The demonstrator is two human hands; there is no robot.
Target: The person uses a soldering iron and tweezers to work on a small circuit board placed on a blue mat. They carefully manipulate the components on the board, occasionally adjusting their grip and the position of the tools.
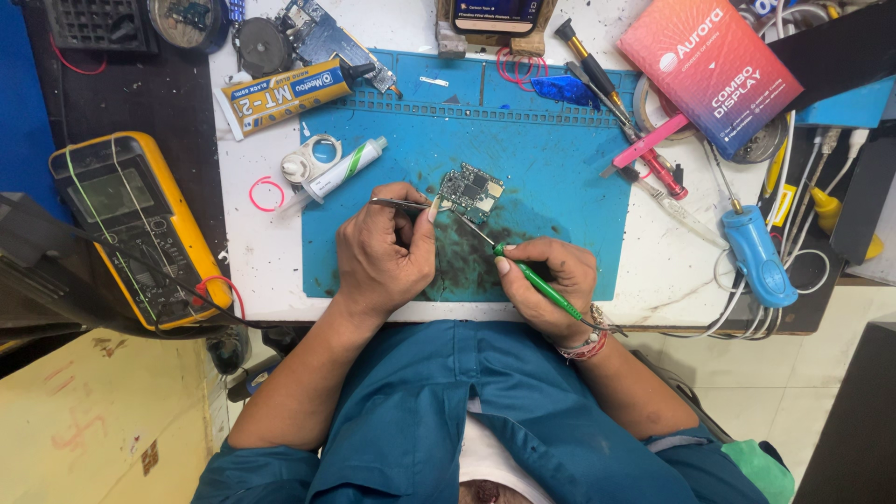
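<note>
Bench shot from above, so here's what's on it. The small circuit board [471, 190] sits just above the middle of the frame on a blue work mat [560, 177], tilted a bit so its corners point up-right and down-left rather than square to the mat edge. Below it the mat is smeared with dark grime.

Left hand [385, 250] is curled closed around metal tweezers [403, 203], which lie nearly level, long axis running left to right with the tips at the board's left edge. Right hand [551, 280] is closed in a pen grip on a green-handled screwdriver [532, 277]. Its long axis runs diagonally, handle toward lower right, thin shaft pointing up-left to the board's lower edge.

Container-wise: a white tube with a green cap [343, 169] lies just off the mat's upper left, next to a yellow glue tube [285, 94] with a black nozzle pointing right. Can't tell how full either is. A red box [709, 61] sits closed at upper right, contents not visible.

A yellow multimeter [140, 229] is at the left edge, and a blue-handled tool [758, 257] lies at the right with cables around it.
</note>
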